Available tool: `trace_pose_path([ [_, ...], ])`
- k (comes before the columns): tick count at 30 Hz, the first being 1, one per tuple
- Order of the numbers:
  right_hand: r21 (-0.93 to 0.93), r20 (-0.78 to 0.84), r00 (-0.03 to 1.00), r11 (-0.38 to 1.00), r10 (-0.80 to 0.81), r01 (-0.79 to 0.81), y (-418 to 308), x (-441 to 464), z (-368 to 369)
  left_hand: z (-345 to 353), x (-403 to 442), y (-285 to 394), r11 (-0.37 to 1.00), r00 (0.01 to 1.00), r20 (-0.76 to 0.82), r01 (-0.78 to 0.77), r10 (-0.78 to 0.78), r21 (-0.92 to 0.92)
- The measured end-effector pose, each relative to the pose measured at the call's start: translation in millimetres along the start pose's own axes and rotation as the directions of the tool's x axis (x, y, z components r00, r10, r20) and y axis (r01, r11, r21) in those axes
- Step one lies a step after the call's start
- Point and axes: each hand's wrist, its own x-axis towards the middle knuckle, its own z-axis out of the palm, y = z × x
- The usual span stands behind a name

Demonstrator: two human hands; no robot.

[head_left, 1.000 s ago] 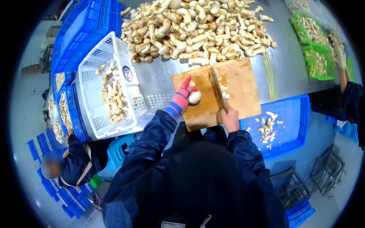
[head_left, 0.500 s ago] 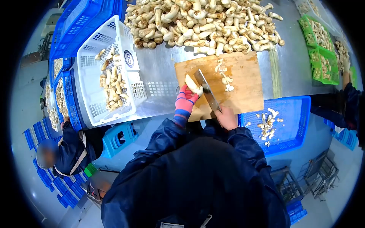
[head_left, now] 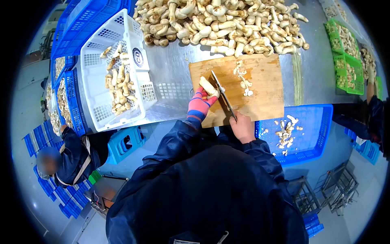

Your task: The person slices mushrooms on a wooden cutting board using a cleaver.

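Observation:
My left hand (head_left: 200, 103), in a pink and blue striped glove, is closed around a pale mushroom (head_left: 208, 86) over the left part of a wooden cutting board (head_left: 264, 87). My bare right hand (head_left: 243, 127) grips the handle of a knife (head_left: 223, 92). The blade points away from me, its flat seen nearly edge-on, right beside the mushroom's right end; whether it touches is hard to tell. Small mushroom trimmings (head_left: 245, 83) lie on the board to the right of the blade.
A large mushroom heap (head_left: 227, 28) lies beyond the board. Left stands a white basket (head_left: 140, 103) holding mushrooms. Below the board's right side, a blue crate (head_left: 321, 134) holds pieces. Green baskets (head_left: 352, 90) are far right. Co-workers (head_left: 75, 156) appear at left and right (head_left: 371, 118).
The knife blade has turned from showing its flat side to nearly edge-on. The mushroom in my left hand has tilted slightly. The whole view has shifted a little.

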Motion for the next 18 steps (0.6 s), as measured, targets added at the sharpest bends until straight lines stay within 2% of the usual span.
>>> trace_pose_path([
  [4, 0.049, -0.004, 0.999, 0.998, -0.043, 0.043, 4, 2, 6, 2, 1, -8, 0.997, 0.998, -0.013, 0.061, -0.060, 0.045],
  [7, 0.010, -0.041, 0.993, 0.994, -0.109, 0.109, 3, -1, 3, 4, 9, -17, 0.993, 0.996, -0.017, 0.089, -0.088, 0.082],
  [10, -0.073, -0.051, 0.980, 0.979, -0.194, 0.190, -5, -17, -8, -1, 4, 2, 0.986, 0.998, -0.010, 0.070, -0.070, 0.153],
  [11, -0.123, -0.026, 0.987, 0.981, -0.156, 0.152, -8, -24, -10, -3, 3, 10, 0.982, 0.998, -0.007, 0.059, -0.059, 0.179],
  [12, -0.173, -0.004, 0.993, 0.978, -0.118, 0.115, -12, -30, -12, -2, 7, -4, 0.988, 1.000, 0.013, 0.004, -0.006, 0.154],
  [15, -0.233, 0.014, 0.997, 0.970, -0.075, 0.076, -11, -35, -8, -5, 19, -24, 0.998, 0.985, 0.170, 0.038, -0.031, -0.040],
  [16, -0.237, 0.016, 0.997, 0.969, -0.073, 0.075, -10, -36, -7, -6, 21, -28, 0.984, 0.982, 0.154, -0.126, 0.106, 0.126],
  [18, -0.245, 0.060, 0.998, 0.969, -0.027, 0.041, -14, -37, -10, -2, 24, -35, 0.964, 0.968, 0.152, -0.222, 0.200, 0.145],
])
